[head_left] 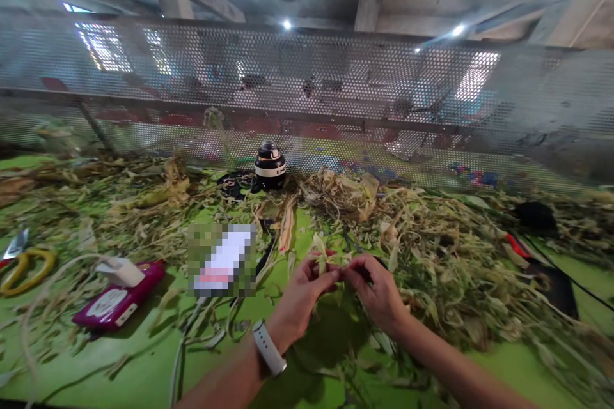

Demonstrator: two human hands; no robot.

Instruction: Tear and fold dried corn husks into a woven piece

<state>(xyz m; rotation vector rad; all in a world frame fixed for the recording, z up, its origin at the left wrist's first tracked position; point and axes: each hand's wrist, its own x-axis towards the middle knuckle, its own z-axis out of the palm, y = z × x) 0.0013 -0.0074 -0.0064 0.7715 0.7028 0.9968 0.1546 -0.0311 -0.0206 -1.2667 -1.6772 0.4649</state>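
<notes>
Above the green tabletop, my left hand is closed around a pale green leafy sprig, whose leaf tips stick up past the fingers. My right hand meets it from the right, thumb and forefinger pinched at the same sprig. The fingertips of both hands nearly touch, and the exact bit between them is small and partly hidden. Close to my right hand lies a large heap of cut leafy stems. A pale wristband is on my left wrist.
A pixelated phone with a cable stands left of my hands. Further left are a magenta power strip with a white plug and yellow-handled scissors. A black jar-shaped object stands before the perforated metal screen.
</notes>
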